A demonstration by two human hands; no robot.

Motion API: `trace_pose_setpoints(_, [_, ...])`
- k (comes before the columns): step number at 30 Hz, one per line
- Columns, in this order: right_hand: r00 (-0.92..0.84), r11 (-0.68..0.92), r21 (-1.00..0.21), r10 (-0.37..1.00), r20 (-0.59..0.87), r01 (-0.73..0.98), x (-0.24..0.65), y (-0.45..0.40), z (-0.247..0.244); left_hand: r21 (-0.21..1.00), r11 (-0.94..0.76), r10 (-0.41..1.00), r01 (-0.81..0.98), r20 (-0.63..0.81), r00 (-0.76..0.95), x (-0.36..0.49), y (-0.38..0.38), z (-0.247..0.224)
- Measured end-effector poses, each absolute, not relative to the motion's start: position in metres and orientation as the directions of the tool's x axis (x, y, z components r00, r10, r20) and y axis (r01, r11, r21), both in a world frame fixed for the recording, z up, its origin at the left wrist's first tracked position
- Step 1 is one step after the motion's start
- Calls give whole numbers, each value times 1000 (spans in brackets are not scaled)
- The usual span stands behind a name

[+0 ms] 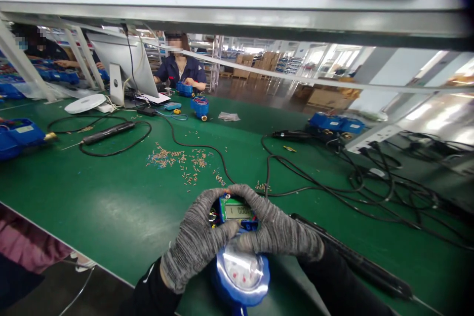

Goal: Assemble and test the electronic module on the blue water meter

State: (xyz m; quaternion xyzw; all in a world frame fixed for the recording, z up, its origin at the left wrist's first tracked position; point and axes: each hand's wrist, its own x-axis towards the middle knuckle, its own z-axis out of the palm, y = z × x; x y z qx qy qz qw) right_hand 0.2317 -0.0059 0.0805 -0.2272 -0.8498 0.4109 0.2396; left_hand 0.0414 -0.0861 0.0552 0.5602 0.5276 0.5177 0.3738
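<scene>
at the near edge of the green table (pixel 111 207), we held a blue meter (pixel 242 266) between both gloved hands, low in the middle of the view. our left hand (pixel 196 242) was wrapped around the meter's left side, its thumb laid across the body just below the small screen (pixel 239 211). our right hand (pixel 277 229) was closed over the right side and the top, its fingers curling past the upper edge until they nearly met those of the left. both hands were clamped on the meter, and the screen with its green board showed in the gap between them. below the thumbs sat the round clear dial (pixel 242 269) with its blue rim, tilted up toward us.

just to the right of our right hand, a dark pen-shaped tool (pixel 355 259) lay on the table with its cord trailing away. beyond our hands, small brass-coloured parts (pixel 177 160) were scattered over the table, and black cables (pixel 333 177) ran in loops across it. a second dark tool (pixel 107 133) lay farther off to the left, near a white disc (pixel 85 103). more blue meters (pixel 200 106) stood well apart from ours, close to a person in dark blue (pixel 181 71) seated at the far end beside a monitor (pixel 122 59).
</scene>
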Motion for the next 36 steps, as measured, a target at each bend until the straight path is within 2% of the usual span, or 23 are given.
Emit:
trace_pose_setpoints(3, [-800, 501, -851, 569, 190, 154, 243, -9, 85, 944, -160, 975, 287, 197, -103, 40, -87, 50])
trace_pose_setpoints(6, [-697, 354, -932, 689, 201, 81, 254, -23, 78, 923, -147, 973, 357, 199, -113, 40, -87, 50])
trace_pose_setpoints(10, [-565, 294, -950, 804, 185, 109, 268, -51, 60, 899, -149, 970, 412, 214, -116, 41, -84, 51])
trace_pose_setpoints(13, [-535, 238, -965, 832, 145, 108, 269, -63, 55, 888, -147, 969, 436, 219, -119, 41, -83, 50])
trace_pose_setpoints(17, [-478, 133, -991, 872, 110, 14, 257, -57, 58, 906, -128, 980, 404, 179, -91, 40, -84, 55])
trace_pose_setpoints(24, [-408, 150, -989, 904, 131, 15, 234, -39, 42, 968, -33, 999, 248, 32, 8, 36, -86, 70])
trace_pose_setpoints(31, [-357, 130, -990, 928, 104, 49, 227, -42, 46, 976, -10, 999, 216, 19, -42, 41, -84, 65])
trace_pose_setpoints(36, [-366, 81, -995, 929, 57, 50, 226, -43, 53, 970, -37, 999, 241, 35, 13, 41, -80, 70])
